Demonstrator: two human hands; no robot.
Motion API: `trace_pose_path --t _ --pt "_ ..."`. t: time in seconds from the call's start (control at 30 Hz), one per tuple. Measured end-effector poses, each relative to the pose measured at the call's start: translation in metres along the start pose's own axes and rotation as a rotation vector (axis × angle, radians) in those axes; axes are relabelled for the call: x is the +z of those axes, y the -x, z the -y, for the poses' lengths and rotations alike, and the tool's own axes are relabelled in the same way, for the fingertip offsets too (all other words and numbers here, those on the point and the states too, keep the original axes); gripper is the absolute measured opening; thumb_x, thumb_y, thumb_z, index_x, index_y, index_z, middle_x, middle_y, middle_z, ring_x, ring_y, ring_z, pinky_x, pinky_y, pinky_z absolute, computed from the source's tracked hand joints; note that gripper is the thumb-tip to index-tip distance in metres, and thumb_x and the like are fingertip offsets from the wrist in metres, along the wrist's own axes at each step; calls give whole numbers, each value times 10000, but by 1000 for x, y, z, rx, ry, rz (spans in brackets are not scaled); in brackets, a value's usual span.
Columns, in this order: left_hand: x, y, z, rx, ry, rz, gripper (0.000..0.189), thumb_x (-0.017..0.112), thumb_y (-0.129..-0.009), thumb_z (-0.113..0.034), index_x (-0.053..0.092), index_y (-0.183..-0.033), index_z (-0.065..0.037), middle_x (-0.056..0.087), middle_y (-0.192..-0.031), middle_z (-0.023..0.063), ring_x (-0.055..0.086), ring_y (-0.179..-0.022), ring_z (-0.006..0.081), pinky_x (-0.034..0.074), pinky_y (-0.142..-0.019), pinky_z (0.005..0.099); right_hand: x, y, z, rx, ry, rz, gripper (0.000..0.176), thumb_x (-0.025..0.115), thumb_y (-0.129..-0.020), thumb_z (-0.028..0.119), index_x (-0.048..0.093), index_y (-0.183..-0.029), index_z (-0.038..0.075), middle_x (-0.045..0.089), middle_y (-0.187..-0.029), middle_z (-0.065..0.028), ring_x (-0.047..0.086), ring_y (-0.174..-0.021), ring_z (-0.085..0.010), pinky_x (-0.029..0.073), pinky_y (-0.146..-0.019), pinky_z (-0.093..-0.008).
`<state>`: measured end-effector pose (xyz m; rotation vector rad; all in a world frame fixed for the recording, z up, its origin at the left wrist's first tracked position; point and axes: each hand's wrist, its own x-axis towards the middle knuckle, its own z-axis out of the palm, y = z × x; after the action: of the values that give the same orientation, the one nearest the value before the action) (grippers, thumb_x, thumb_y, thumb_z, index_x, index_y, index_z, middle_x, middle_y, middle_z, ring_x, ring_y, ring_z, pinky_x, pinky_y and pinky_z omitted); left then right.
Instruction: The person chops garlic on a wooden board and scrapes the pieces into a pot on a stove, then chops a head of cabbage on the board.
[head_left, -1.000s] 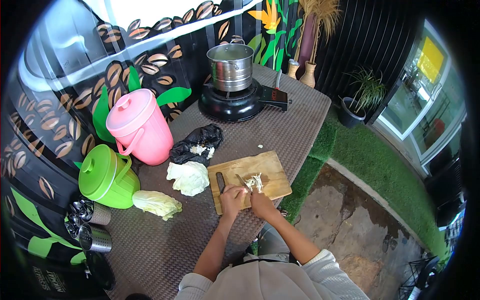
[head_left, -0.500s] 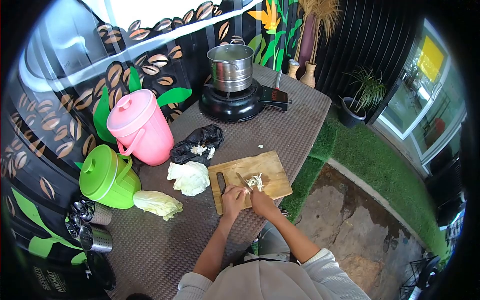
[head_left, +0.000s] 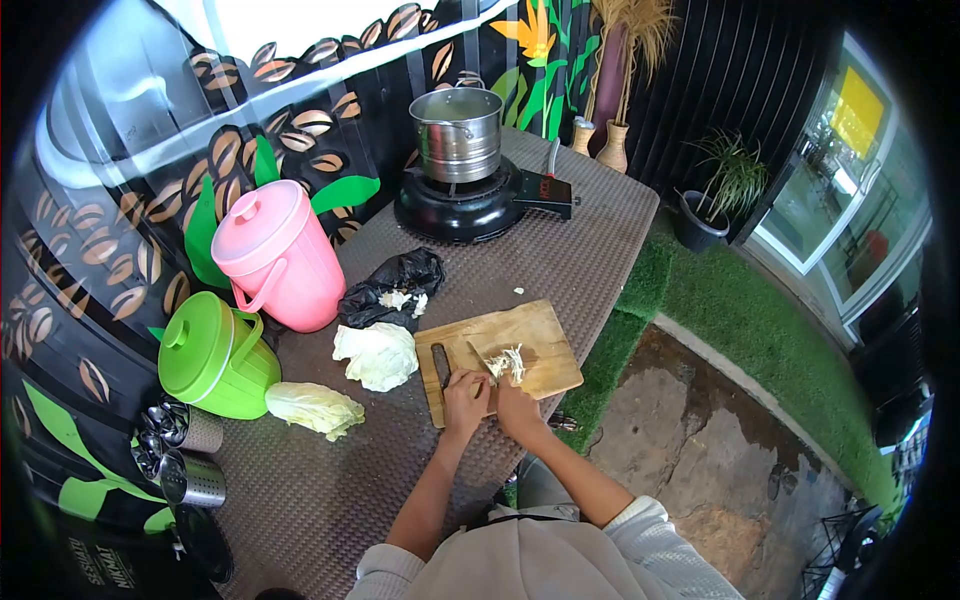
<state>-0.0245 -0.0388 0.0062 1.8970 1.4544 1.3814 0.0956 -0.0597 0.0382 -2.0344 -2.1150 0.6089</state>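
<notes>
On the wooden cutting board [head_left: 550, 345], my right hand [head_left: 518, 412] is closed round the handle of a knife [head_left: 479, 351], whose blade points away from me. Beside it, my left hand [head_left: 466, 402] rests on the board with its fingers curled together by the blade; whatever they press on is mostly hidden. Pale shredded strips [head_left: 508, 363] lie in a small heap just past the blade. To the left of the board are a round, pale cabbage [head_left: 376, 356] and a longer napa cabbage [head_left: 316, 409].
A black plastic bag [head_left: 400, 280] with white scraps lies beyond the cabbage. Further back, a steel pot [head_left: 456, 137] sits on a black portable stove [head_left: 455, 211]. Pink [head_left: 282, 262] and green [head_left: 222, 356] lidded containers and cutlery holders [head_left: 192, 476] stand left. The table edge runs close on the right.
My right hand has shifted slightly left and nearer to my left hand, and the knife has moved a little with it. The whole view has drifted slightly. The cabbages stay put.
</notes>
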Motion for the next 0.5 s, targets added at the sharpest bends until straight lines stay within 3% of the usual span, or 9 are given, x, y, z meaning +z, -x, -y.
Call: trace_pose_path --t 0.07,0.1,0.17,0.23,0.27,0.33,0.5 --pt "-1 -2 -7 -114 199 -15 147 690 -748 28 621 -875 -1 659 -837 135 647 -819 295 505 -752 387 -13 -4 -1 -32 -9 48 386 568 -849 110 425 -1161 -64 664 -860 -264 679 -813 -408 559 -693 -482" --pt "-1 -2 -6 -112 200 -16 147 690 -748 28 621 -875 -1 659 -837 135 647 -819 295 505 -752 387 -16 -6 -2 -30 -15 89 398 581 -841 109 421 -1158 -68 658 -887 -276 673 -831 -420 554 -708 -491" --pt "-1 -2 -4 -310 376 2 214 709 -730 34 596 -909 1 648 -823 122 636 -830 290 493 -787 364 -16 -6 -5 -28 -19 129 410 594 -833 108 417 -1156 -72 652 -914 -288 667 -849 -432 549 -724 -499" --pt "-3 -3 0 -215 255 -9 212 724 -719 26 609 -895 -3 648 -822 119 625 -851 292 485 -805 365 -6 -1 -7 -22 -112 32 253 480 -922 148 429 -1057 -60 632 -844 -320 639 -818 -479 519 -704 -540" --pt "-3 -4 2 -120 133 -20 210 738 -709 18 622 -881 -7 648 -820 117 613 -872 293 476 -822 366 -2 1 -8 -23 -110 34 253 480 -922 148 429 -1057 -60 632 -844 -320 639 -818 -479 519 -704 -540" --pt "-2 -4 4 -120 72 -37 185 748 -701 6 648 -856 -10 655 -825 113 598 -890 294 470 -833 370 0 7 -6 19 -73 85 402 558 -842 74 402 -1185 -67 645 -929 -299 666 -856 -429 552 -713 -490" --pt "0 -1 14 -35 -21 -52 111 766 -683 -24 711 -779 -14 665 -831 107 570 -916 298 468 -836 381 16 26 4 60 -4 -22 354 499 -878 85 403 -1190 -53 665 -844 -259 688 -787 -384 568 -640 -449"
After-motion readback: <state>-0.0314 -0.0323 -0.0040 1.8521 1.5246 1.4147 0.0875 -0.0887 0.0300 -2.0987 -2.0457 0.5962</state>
